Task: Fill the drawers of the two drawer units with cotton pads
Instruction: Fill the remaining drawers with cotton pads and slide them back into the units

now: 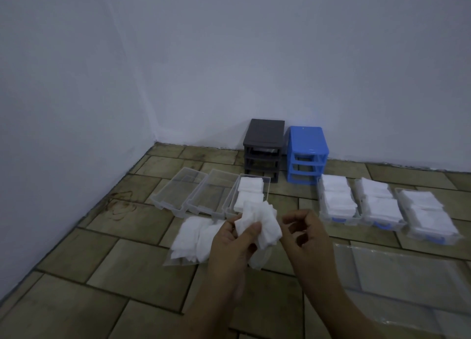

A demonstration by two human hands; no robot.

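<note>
My left hand (234, 239) grips a loose bunch of white cotton pads (265, 224) above the floor. Just right of the bunch, my right hand (305, 231) has its fingers curled and holds nothing. A clear bag of cotton pads (190, 239) lies on the floor under my left hand. The dark grey drawer unit (263, 150) and the blue drawer unit (307, 155) stand by the wall with their slots empty. Three clear drawers lie left: two bare (178, 191) (206, 198), one (265, 183) partly filled with pads. Three blue-handled drawers (336, 198) (379, 206) (428, 213) lie right, full of pads.
Empty clear plastic bags (407, 275) lie on the tiled floor at the right. White walls meet in a corner behind the units. Brown tile floor (102, 275) spreads to the left and front.
</note>
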